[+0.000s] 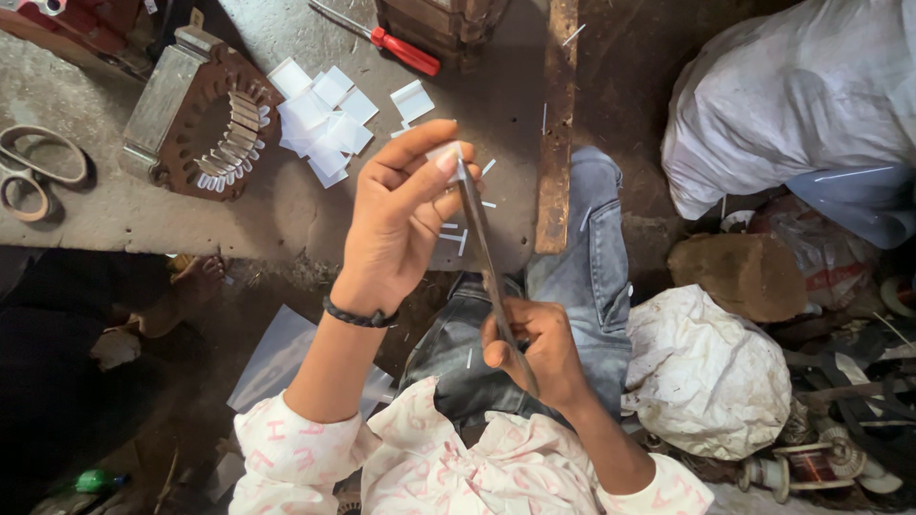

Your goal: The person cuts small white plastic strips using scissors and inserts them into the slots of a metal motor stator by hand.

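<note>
Above the lap, both hands work a small white paper slip against a long flat metal blade.

Left hand (pixel 405 215) pinches the small white paper slip (pixel 448 153) at the tip of the long flat metal blade (pixel 482 253); right hand (pixel 539 353) is clenched round the blade's lower end. The slip looks light and flimsy, best pinched at its edge. More white slips (pixel 320 124) lie on the grey bench (pixel 114 224) beside a rusty motor stator (pixel 196 114).

A single head-worn camera looks almost straight down from above the person's lap, close over the left hand (pixel 401 224) and right hand (pixel 539 348). Beyond the grip, toward the top of frame, it takes in a concrete slab (pixel 124 224); there is no second view
</note>
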